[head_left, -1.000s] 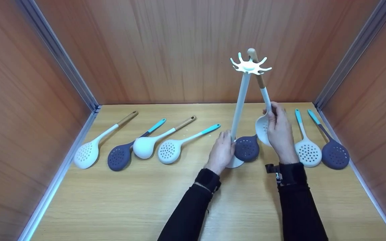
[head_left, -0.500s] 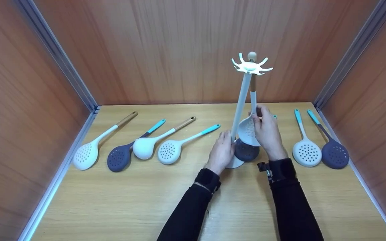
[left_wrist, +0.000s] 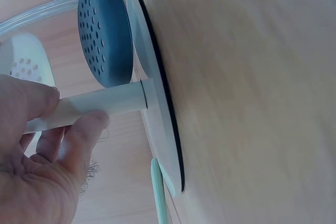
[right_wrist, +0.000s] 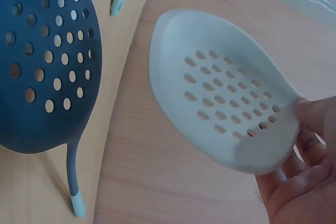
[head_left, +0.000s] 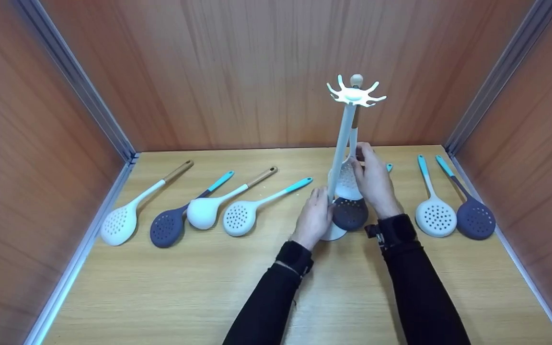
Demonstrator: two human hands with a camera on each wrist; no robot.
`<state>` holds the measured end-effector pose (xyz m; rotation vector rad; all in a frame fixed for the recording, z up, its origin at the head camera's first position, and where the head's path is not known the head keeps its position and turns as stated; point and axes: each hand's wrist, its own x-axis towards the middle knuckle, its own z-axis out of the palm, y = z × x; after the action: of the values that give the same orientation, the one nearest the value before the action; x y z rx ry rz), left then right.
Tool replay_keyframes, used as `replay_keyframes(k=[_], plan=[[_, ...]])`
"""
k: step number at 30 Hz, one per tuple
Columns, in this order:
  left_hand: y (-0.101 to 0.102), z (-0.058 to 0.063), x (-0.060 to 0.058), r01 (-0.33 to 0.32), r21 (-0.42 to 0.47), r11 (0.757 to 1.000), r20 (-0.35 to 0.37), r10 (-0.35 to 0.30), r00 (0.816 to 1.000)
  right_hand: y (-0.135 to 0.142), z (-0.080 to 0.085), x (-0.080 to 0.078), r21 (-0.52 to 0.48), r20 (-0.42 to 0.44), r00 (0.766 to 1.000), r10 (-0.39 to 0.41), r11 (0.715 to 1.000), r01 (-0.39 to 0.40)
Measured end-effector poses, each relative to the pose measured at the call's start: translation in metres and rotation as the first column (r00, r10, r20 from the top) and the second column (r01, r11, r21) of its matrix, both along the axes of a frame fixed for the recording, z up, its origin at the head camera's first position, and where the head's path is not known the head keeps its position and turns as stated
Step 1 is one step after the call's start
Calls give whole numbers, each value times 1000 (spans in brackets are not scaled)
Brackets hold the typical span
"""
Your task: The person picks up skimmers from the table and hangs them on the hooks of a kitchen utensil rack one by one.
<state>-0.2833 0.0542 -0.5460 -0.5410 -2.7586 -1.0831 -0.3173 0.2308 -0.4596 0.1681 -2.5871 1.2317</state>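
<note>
My left hand (head_left: 313, 218) grips the lower pole of a white utensil stand (head_left: 343, 143), close above its round base (left_wrist: 163, 124). Several curved prongs fan out at the stand's top. My right hand (head_left: 374, 179) holds a white skimmer (head_left: 348, 184) by its perforated head, near the neck. The skimmer's wooden handle points up behind the pole, and its rounded end (head_left: 356, 80) shows above the prongs. Beneath the white head, a dark blue skimmer (head_left: 350, 215) overlaps the edge of the base; its turquoise handle end (head_left: 389, 167) shows behind my right hand.
To the left on the wooden table (head_left: 185, 287) lie a white slotted spoon (head_left: 119, 225), another dark skimmer (head_left: 166, 227), a white ladle (head_left: 203, 213) and a white skimmer (head_left: 240, 218). A white skimmer (head_left: 435, 217) and a dark one (head_left: 476, 219) lie right. Wooden panels (head_left: 257, 72) enclose the table.
My right hand has moved left with the white skimmer, bringing its tilted handle upright and behind the stand's pole. My left hand keeps its grip on the pole.
</note>
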Motion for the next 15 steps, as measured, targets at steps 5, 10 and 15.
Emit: replay_keyframes(k=[5,10,15], plan=[[-3,-1,1,5,-8,1000,-42,-6,999,-6,0,-8,42,-19,998,60,997,-59],[-6,-1,0,15,-9,1000,-71,-16,997,-11,1,-14,101,-33,995,99,990,-95],[-6,2,-4,30,52,998,-16,-30,999,-12,3,-17,112,-33,993,112,988,-107]])
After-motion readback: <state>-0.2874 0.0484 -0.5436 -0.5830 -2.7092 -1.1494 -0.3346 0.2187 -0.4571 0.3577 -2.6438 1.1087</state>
